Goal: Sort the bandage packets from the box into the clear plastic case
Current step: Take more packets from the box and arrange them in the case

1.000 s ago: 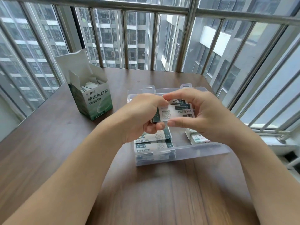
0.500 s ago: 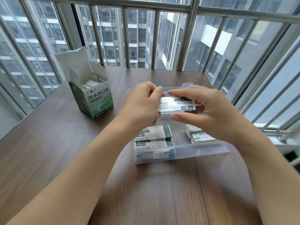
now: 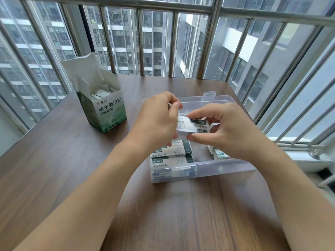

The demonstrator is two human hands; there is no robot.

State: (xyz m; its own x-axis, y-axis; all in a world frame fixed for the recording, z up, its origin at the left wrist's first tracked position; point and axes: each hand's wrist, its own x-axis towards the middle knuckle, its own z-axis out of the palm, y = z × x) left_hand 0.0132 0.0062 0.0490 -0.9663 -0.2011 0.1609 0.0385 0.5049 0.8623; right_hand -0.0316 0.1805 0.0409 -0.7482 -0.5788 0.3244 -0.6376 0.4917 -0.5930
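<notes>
Wooden table (image 3: 54, 160) beside a barred window. Left hand (image 3: 155, 122) and right hand (image 3: 226, 129) each pinch one end of a bandage packet (image 3: 192, 125), held level above the clear plastic case (image 3: 217, 169), probably to align it with the stacked packets (image 3: 170, 156) below. The open box (image 3: 108, 113), left of the case, holds more.

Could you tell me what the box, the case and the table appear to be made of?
The box looks like thin printed cardboard: creased flaps, matte white inside. The case seems to be clear, slightly frosted plastic, since packets show through its wall. The table shows dark wood grain, possibly laminate rather than solid wood.
</notes>
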